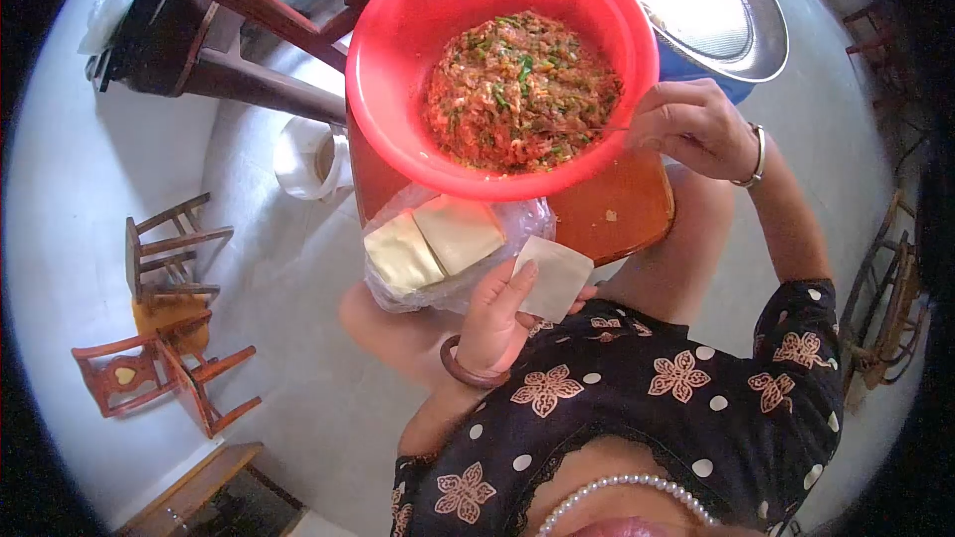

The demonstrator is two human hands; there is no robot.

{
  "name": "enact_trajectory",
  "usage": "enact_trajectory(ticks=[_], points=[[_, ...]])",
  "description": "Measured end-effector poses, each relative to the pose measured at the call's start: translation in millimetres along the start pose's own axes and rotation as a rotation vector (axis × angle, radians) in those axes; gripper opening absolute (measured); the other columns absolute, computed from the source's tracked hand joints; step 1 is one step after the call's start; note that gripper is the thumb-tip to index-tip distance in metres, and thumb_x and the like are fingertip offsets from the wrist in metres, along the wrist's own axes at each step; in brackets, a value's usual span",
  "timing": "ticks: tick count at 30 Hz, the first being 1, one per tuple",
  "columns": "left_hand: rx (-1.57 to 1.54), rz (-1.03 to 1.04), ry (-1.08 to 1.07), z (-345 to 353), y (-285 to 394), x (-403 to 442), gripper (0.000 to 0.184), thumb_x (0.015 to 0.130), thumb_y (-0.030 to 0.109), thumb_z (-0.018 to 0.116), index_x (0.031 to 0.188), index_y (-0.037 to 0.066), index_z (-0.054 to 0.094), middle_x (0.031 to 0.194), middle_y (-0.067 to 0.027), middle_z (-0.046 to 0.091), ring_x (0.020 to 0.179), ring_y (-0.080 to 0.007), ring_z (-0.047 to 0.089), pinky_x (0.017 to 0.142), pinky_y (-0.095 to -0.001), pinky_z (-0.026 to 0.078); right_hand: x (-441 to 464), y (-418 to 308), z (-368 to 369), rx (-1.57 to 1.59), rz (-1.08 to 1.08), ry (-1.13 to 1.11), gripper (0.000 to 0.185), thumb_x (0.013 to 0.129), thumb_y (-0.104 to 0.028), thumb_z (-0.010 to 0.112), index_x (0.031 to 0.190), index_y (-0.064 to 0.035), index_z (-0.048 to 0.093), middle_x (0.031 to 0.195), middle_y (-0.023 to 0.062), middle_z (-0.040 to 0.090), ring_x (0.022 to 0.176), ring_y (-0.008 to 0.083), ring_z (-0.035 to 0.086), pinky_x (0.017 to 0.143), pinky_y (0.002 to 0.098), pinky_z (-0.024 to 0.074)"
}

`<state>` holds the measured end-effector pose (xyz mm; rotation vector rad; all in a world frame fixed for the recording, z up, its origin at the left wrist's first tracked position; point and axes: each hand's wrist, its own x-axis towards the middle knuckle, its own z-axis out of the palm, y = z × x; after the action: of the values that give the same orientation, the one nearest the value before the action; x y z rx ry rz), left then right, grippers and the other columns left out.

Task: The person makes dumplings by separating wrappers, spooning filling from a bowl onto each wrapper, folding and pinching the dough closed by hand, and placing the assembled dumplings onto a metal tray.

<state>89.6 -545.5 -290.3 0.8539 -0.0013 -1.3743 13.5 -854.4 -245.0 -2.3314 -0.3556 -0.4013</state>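
A single square wrapper (554, 278) is held by the left hand (497, 323), pinched beneath the thumb and supported by the fingers behind it. Beyond that grip, to its left, two stacks of wrappers (403, 254) are laid side by side on a plastic bag (537, 209). By the right hand (691, 124), a thin utensil (607, 129) is gripped narrowly at the rim of the red basin (373, 129); its tip is lost in the chopped mixture (522, 89) just left of that grip, so whether any is lifted cannot be told. The step in hand is judged to be scooping; for the next move, the wrapper needs to be kept flat and the utensil steady.
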Motion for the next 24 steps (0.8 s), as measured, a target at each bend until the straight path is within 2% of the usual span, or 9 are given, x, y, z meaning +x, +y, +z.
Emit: enact_trajectory(ticks=[2, 5, 7, 8, 15, 17, 20, 24], points=[[0.011, -0.003, -0.005, -1.5, -1.6, 1.1, 0.039, 0.101, 0.026, 0.043, 0.125, -0.005, 0.048, 0.116, -0.0189, 0.062, 0.103, -0.0302, 0.065, 0.086, -0.0371, 0.054, 4.3, -2.1, -5.8, -0.160, -0.106, -0.074, 0.008, 0.084, -0.010, 0.063, 0.091, -0.0061, 0.066, 0.088, 0.0079, 0.064, 0.078, 0.0271, 0.066, 0.068, 0.0350, 0.0542], [-0.004, -0.020, 0.000, 0.8, 0.5, 1.1, 0.040, 0.101, 0.026, 0.043, 0.125, -0.005, 0.048, 0.116, -0.0190, 0.062, 0.103, -0.0305, 0.065, 0.086, -0.0369, 0.054, 11.5, -7.9, -20.5, -0.197, -0.146, -0.169, 0.010, 0.082, -0.013, 0.065, 0.090, -0.0078, 0.066, 0.089, 0.0064, 0.065, 0.079, 0.0263, 0.066, 0.067, 0.0353, 0.0545], [0.013, -0.024, 0.013, 0.8, 1.0, 2.2, 0.040, 0.101, 0.025, 0.042, 0.125, -0.006, 0.047, 0.116, -0.0232, 0.061, 0.102, -0.0363, 0.064, 0.089, -0.0429, 0.054, 14.5, -7.2, -25.9, -0.197, -0.157, -0.167, 0.010, 0.083, -0.014, 0.065, 0.091, -0.0078, 0.066, 0.089, 0.0064, 0.065, 0.079, 0.0261, 0.066, 0.067, 0.0355, 0.0546], [0.012, -0.028, 0.012, 0.2, 0.8, 2.4, 0.040, 0.101, 0.025, 0.042, 0.125, -0.006, 0.047, 0.116, -0.0232, 0.061, 0.102, -0.0363, 0.064, 0.089, -0.0429, 0.054, 15.7, -6.6, -27.0, -0.200, -0.170, -0.164, 0.011, 0.083, -0.014, 0.065, 0.091, -0.0078, 0.067, 0.090, 0.0064, 0.065, 0.079, 0.0258, 0.066, 0.067, 0.0356, 0.0546], [0.008, -0.039, 0.006, -0.6, 1.3, 3.8, 0.041, 0.101, 0.026, 0.042, 0.125, -0.006, 0.047, 0.117, -0.0229, 0.060, 0.102, -0.0364, 0.064, 0.089, -0.0424, 0.054, 17.2, 5.7, -16.3, 0.005, -0.078, -0.187, 0.011, 0.087, -0.012, 0.063, 0.093, -0.0044, 0.066, 0.091, 0.0103, 0.065, 0.083, 0.0276, 0.066, 0.073, 0.0355, 0.0540], [0.008, -0.039, 0.003, -0.8, 1.6, 3.1, 0.041, 0.101, 0.026, 0.042, 0.125, -0.006, 0.047, 0.118, -0.0228, 0.060, 0.102, -0.0365, 0.064, 0.089, -0.0425, 0.054, 14.4, 9.0, -13.0, 0.106, -0.047, -0.132, 0.010, 0.089, -0.009, 0.060, 0.095, -0.0023, 0.065, 0.091, 0.0121, 0.065, 0.084, 0.0282, 0.065, 0.074, 0.0348, 0.0534], [0.006, -0.038, 0.009, -0.6, 0.5, 3.9, 0.040, 0.101, 0.026, 0.043, 0.125, -0.006, 0.047, 0.118, -0.0226, 0.060, 0.102, -0.0365, 0.064, 0.089, -0.0426, 0.054, 12.3, 10.4, -9.5, 0.066, -0.012, -0.041, 0.009, 0.090, -0.007, 0.059, 0.095, -0.0016, 0.065, 0.090, 0.0123, 0.064, 0.083, 0.0280, 0.065, 0.073, 0.0352, 0.0528], [0.011, -0.028, 0.002, -0.5, 0.3, 4.9, 0.040, 0.101, 0.026, 0.042, 0.125, -0.005, 0.047, 0.118, -0.0228, 0.060, 0.103, -0.0367, 0.064, 0.088, -0.0429, 0.054, 13.1, 8.4, -5.2, 0.108, 0.007, -0.089, 0.008, 0.090, -0.007, 0.059, 0.093, -0.0014, 0.064, 0.089, 0.0123, 0.064, 0.082, 0.0281, 0.065, 0.072, 0.0360, 0.0524]])
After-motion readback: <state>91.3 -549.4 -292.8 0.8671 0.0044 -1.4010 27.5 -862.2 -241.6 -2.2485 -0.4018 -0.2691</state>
